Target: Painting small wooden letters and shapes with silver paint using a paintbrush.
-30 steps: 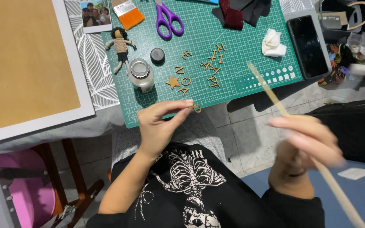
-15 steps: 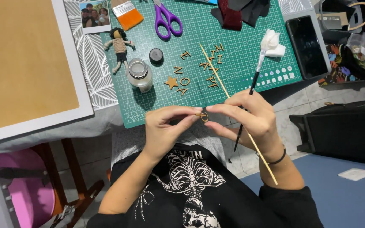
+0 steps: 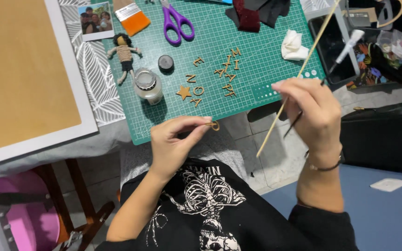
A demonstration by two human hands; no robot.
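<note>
Right hand (image 3: pixel 313 111) closed on wooden skewer (image 3: pixel 294 83) and thin brush (image 3: pixel 336 58); skewer top cut off by frame edge. Small wooden ring (image 3: pixel 214 125) pinched at fingertips of left hand (image 3: pixel 175 142), below green cutting mat (image 3: pixel 252 42) edge; ring detail unclear.

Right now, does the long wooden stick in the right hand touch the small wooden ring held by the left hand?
Apart. The head view shows grey floor between the wooden stick tip and the wooden ring, pinched by the left hand.
</note>
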